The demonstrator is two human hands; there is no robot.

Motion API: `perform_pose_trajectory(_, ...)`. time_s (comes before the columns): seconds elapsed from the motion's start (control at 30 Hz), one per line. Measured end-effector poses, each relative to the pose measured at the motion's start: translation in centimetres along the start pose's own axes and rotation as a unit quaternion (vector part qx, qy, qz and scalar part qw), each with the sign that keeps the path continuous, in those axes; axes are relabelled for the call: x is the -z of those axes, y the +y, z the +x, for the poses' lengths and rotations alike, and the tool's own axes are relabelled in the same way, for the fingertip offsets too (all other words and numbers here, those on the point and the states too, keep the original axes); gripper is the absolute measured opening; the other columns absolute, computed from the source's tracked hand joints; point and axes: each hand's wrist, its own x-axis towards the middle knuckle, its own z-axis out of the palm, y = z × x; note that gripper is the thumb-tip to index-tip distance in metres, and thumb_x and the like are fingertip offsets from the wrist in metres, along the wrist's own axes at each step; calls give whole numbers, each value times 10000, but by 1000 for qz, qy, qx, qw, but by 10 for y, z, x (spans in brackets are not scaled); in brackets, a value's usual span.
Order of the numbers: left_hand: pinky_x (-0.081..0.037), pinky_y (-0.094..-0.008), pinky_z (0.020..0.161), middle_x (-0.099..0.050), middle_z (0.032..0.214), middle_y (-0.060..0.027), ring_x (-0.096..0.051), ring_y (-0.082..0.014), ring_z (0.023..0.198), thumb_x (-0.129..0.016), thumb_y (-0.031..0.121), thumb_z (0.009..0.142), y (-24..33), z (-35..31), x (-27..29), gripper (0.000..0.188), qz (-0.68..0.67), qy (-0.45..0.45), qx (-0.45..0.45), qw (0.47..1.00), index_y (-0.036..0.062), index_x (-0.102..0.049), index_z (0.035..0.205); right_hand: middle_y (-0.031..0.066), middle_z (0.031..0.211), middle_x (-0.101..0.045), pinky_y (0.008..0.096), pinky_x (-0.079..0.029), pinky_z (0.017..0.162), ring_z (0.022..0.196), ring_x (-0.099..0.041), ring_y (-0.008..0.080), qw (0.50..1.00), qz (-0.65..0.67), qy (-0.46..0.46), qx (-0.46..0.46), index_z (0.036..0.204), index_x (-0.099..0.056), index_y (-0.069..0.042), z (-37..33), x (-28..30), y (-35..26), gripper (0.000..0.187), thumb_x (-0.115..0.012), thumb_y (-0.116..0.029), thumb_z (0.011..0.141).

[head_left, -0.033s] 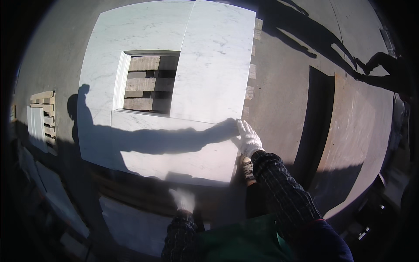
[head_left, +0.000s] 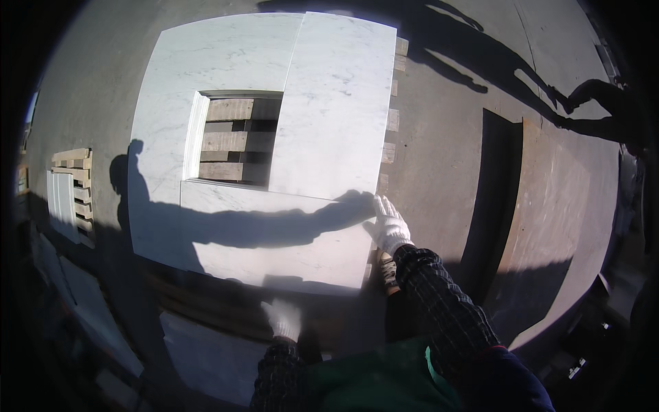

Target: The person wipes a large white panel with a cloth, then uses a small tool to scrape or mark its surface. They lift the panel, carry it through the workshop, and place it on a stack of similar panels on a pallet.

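Observation:
White marble slabs (head_left: 336,103) with faint grey veins lie around a rectangular opening, and wooden pallet slats (head_left: 226,141) show through it. My right hand (head_left: 391,226), in a white knit glove, is at the right edge of the near slab (head_left: 309,264). Its fingers are stretched forward and the thumb stands apart; nothing shows in its grip. My left hand (head_left: 283,320), also in a white glove, hangs in shade just in front of the slabs' near edge. Its fingers look apart, slightly blurred, and no object shows in it.
A large rusty-toned sheet (head_left: 556,206) stands to the right, beside a dark shadow. Far left is a small pallet (head_left: 81,185) with pale panels (head_left: 62,206). More slabs (head_left: 213,357) lie in shade near my left arm. A person (head_left: 604,117) is at the far right.
The slabs and pallets appear slightly lower in the picture. My right thumb now stands further from its fingers. My left hand is a little lower and less blurred.

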Motion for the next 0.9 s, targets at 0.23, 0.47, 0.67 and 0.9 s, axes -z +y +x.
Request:
perform_pose_trajectory(0.23, -104, -473, 1263, -63, 1711, -148, -76, -342, 1576, -217, 705, 1022, 109, -273, -69, 875, 340, 399, 41, 850, 110, -55, 1642, 228, 1237, -680, 411, -474, 1040, 1203, -628, 360, 915, 273, -245, -165, 1379, -604, -79, -161, 111, 45, 512, -593, -392, 973)
perform_pose_trajectory(0.47, -242, -482, 1222, -259, 1657, -190, -308, -359, 1503, -207, 698, 1023, -12, -348, -183, 883, 391, 363, 100, 840, 44, -193, 1616, 188, 1235, -681, 469, -492, 984, 1158, -622, 385, 973, 129, -183, -62, 1280, -658, -119, -262, 190, 169, 439, -542, -403, 965)
perform_pose_trajectory(0.67, -457, -319, 1037, -637, 1314, -91, -599, -194, 1180, -590, 310, 1030, -98, -317, -348, 447, 384, 45, 10, 922, 0, -604, 1351, 190, 1267, -681, 415, -487, 1025, 1198, -631, 351, 983, 77, -150, -74, 1295, -668, -86, -300, 249, 242, 450, -600, -370, 953)
perform_pose_trajectory(0.9, -353, -392, 1197, -493, 1503, -208, -483, -299, 1391, -428, 354, 1098, -146, -386, -266, 553, 289, 68, -118, 948, -38, -445, 1486, 172, 1177, -713, 382, -497, 966, 1108, -651, 299, 971, 93, -219, -7, 1301, -664, -52, -333, 207, 248, 463, -612, -357, 956)
